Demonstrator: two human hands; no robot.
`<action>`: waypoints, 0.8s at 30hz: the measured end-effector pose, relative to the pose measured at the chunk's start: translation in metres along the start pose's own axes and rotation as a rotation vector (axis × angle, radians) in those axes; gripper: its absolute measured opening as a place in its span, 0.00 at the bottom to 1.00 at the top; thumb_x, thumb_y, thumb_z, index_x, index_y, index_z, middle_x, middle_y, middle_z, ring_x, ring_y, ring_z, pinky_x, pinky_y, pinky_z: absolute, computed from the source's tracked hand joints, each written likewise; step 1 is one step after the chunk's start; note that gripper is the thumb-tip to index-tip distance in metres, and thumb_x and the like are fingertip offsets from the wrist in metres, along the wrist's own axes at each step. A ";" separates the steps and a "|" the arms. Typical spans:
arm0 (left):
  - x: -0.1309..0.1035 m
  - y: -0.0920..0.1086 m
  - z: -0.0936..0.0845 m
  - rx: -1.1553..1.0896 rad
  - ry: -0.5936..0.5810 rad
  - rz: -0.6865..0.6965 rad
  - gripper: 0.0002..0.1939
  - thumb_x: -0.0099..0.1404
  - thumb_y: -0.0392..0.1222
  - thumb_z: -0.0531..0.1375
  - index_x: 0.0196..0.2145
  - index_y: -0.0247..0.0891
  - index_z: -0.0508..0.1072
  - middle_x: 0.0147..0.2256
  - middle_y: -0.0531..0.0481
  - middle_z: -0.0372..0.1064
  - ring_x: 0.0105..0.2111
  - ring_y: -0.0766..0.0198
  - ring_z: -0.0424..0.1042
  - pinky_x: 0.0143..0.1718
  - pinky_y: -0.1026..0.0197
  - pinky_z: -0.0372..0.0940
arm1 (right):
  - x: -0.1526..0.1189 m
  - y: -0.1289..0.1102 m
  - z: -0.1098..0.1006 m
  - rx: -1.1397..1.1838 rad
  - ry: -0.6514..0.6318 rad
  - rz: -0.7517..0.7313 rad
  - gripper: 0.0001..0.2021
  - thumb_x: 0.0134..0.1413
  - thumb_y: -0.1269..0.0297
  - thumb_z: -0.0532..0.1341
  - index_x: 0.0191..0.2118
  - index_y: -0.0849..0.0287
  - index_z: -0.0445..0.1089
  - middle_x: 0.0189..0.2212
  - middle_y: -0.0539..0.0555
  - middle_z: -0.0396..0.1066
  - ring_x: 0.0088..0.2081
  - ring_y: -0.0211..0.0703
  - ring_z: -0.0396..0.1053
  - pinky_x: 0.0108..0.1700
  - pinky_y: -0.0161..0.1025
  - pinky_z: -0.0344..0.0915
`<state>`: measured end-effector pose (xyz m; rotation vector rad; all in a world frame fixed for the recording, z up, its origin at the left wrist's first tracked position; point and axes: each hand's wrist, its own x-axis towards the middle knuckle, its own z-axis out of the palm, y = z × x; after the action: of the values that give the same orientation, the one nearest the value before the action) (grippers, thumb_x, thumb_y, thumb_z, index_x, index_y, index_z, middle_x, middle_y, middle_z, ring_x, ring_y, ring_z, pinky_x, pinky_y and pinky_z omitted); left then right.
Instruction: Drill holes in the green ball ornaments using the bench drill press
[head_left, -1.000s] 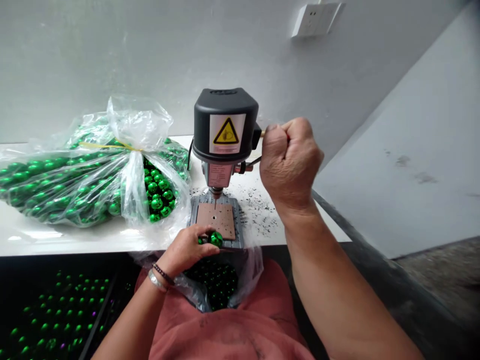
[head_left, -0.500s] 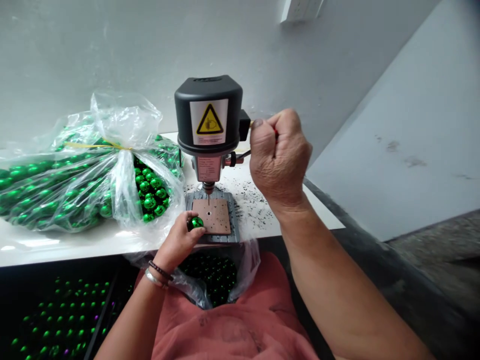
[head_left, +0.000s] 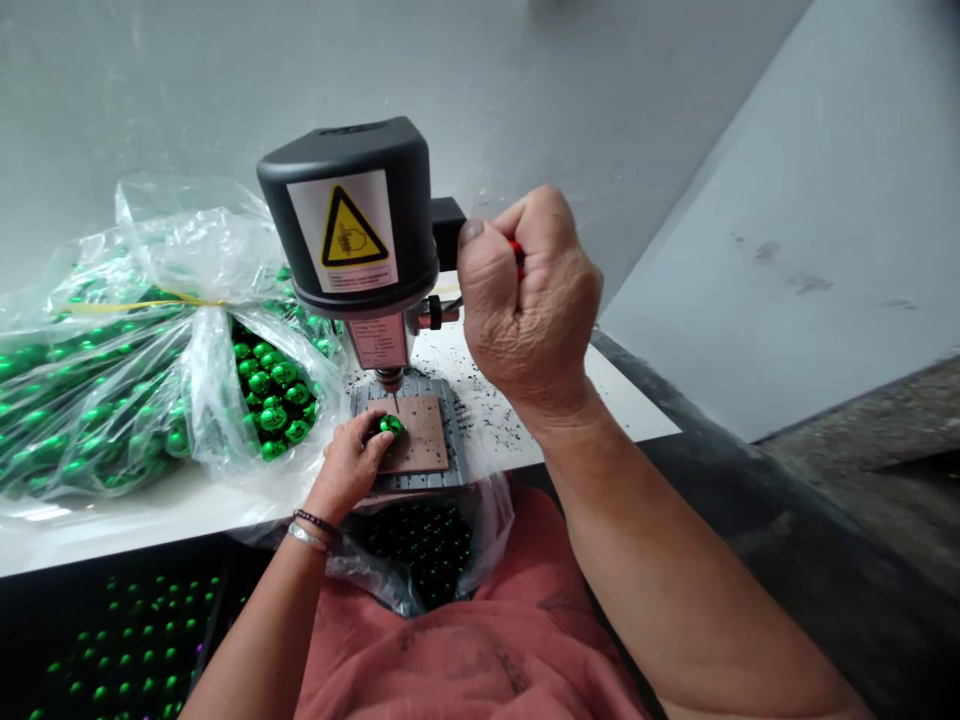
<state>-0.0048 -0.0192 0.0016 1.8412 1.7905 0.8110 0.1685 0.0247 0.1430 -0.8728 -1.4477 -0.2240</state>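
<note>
A small black drill press (head_left: 349, 215) with a yellow warning label stands on the white table. My right hand (head_left: 529, 300) is closed round its red-ended handle (head_left: 517, 258) at the right of the motor housing. My left hand (head_left: 354, 455) pinches a shiny green ball (head_left: 390, 427) between thumb and fingers, over the brown board (head_left: 420, 445) on the grey base (head_left: 454, 450). The thin drill bit (head_left: 396, 403) points down just above the ball; whether they touch cannot be made out.
Clear plastic bags of green balls (head_left: 97, 400) lie left of the press. Dark shavings (head_left: 487, 405) litter the table to its right. An open bag of green balls (head_left: 420, 550) sits at my lap, and a dark tray of balls (head_left: 135, 640) is at lower left.
My left hand has brought the green ball over the board to beneath the bit. The press appears larger and further left as the view shifts. My right hand still grips the handle.
</note>
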 end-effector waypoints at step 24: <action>0.004 0.007 -0.002 -0.235 0.034 -0.216 0.26 0.53 0.49 0.61 0.47 0.32 0.65 0.38 0.43 0.73 0.37 0.59 0.72 0.38 0.58 0.65 | 0.000 -0.001 -0.002 0.050 -0.017 0.020 0.12 0.57 0.60 0.48 0.24 0.55 0.49 0.20 0.46 0.54 0.23 0.33 0.55 0.29 0.34 0.54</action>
<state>-0.0010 -0.0162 0.0083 1.4661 1.7915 0.9288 0.1695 0.0230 0.1434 -0.8502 -1.4539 -0.1647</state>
